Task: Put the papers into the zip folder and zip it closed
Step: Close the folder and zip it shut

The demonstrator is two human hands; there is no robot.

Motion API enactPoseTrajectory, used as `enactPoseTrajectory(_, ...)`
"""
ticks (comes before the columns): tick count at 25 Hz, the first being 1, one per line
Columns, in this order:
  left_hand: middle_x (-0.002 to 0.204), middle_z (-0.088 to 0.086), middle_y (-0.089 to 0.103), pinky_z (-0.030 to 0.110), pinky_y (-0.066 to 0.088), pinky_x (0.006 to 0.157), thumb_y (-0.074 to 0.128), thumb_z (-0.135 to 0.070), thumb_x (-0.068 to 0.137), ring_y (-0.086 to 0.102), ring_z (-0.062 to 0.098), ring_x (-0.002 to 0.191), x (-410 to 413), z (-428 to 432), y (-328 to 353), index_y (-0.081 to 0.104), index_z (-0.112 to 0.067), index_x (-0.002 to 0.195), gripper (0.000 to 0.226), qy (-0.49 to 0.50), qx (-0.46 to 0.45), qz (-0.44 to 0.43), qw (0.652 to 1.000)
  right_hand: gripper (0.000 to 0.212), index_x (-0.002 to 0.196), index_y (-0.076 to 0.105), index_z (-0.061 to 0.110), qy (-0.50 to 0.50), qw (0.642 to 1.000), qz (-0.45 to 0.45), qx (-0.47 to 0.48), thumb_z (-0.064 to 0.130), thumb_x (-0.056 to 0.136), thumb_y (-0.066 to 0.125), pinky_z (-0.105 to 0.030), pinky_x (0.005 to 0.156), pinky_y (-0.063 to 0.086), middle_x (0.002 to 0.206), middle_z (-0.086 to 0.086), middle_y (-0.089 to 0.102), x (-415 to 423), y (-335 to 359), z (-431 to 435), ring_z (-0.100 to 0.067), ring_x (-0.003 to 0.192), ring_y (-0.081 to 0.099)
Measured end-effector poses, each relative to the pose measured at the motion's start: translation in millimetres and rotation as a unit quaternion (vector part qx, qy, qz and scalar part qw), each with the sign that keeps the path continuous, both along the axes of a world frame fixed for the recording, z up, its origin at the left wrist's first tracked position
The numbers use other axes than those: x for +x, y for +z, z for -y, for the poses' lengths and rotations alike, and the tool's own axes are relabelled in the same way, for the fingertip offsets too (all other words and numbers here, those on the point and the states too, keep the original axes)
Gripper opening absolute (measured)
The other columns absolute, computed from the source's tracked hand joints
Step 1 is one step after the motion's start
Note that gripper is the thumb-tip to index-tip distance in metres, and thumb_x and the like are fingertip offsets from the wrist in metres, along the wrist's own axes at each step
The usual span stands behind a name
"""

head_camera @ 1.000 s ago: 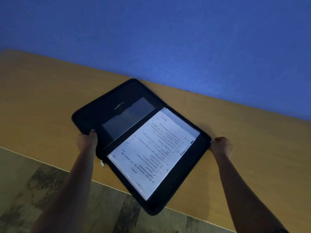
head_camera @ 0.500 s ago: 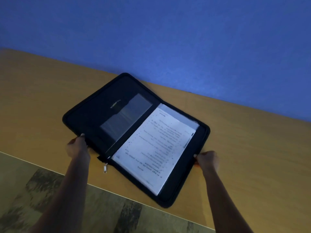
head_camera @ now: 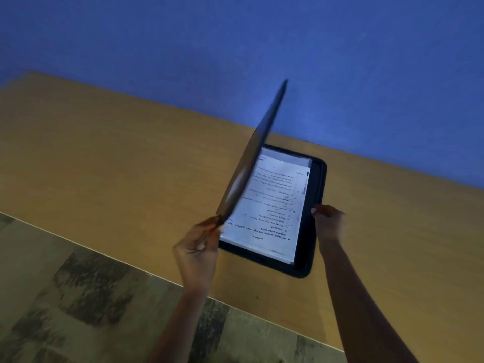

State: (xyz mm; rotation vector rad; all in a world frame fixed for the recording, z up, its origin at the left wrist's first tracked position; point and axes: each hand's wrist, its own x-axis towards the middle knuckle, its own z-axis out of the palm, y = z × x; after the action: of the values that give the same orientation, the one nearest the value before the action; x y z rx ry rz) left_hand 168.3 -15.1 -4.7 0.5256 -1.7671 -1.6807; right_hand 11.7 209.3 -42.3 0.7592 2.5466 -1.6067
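A black zip folder (head_camera: 315,205) lies on the wooden table, its right half flat. White printed papers (head_camera: 272,205) rest inside that half. The folder's left cover (head_camera: 251,158) stands raised, almost edge-on to the camera and blurred. My left hand (head_camera: 197,247) pinches the near corner of that raised cover. My right hand (head_camera: 328,221) grips the folder's right edge, thumb on the rim beside the papers. The zip pull is not visible.
The table (head_camera: 117,166) runs along a blue wall (head_camera: 235,48). Its near edge crosses from left to lower right, with patterned floor (head_camera: 78,297) below it.
The folder lay open flat before. Now my left hand has swung the left cover up over the papers, and the right hand has shifted along the right edge.
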Motion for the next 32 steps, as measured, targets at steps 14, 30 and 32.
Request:
enactPoseTrajectory(14,0.109,-0.014,0.072,0.022,0.059,0.063,0.083,-0.022,0.072,0.072,0.006,0.083,-18.6,-54.4,-55.1,0.077,-0.024,0.092,0.021,-0.246,-0.47,0.112,0.84,0.021,0.104,0.07,0.004,-0.108,0.927,0.082,-0.35,0.012,0.085,0.069,-0.041,0.076,0.057,0.098,-0.014,0.074,40.1,24.8,-28.1,-0.031,0.089,0.07)
enactPoseTrajectory(30,0.119,0.003,0.061,0.032,0.049,0.091,0.062,-0.013,0.088,0.06,0.023,0.106,-7.9,74.5,-50.6,0.069,-0.016,0.116,0.029,-0.278,-0.519,0.258,0.767,0.028,0.107,0.067,0.005,-0.084,0.984,-0.021,0.153,0.021,0.085,0.07,-0.043,0.088,0.049,0.109,-0.021,0.065,66.0,-8.0,12.0,-0.039,0.103,0.06)
enactPoseTrajectory(32,0.114,0.002,0.064,0.029,0.047,0.088,0.061,-0.012,0.088,0.06,0.02,0.104,-12.5,78.5,-50.4,0.071,-0.015,0.113,0.027,-0.304,-0.499,0.263,0.768,0.022,0.101,0.071,0.008,-0.019,0.994,-0.044,0.1,0.024,0.086,0.07,-0.035,0.078,0.05,0.098,-0.017,0.071,101.6,-3.7,52.6,-0.033,0.09,0.066)
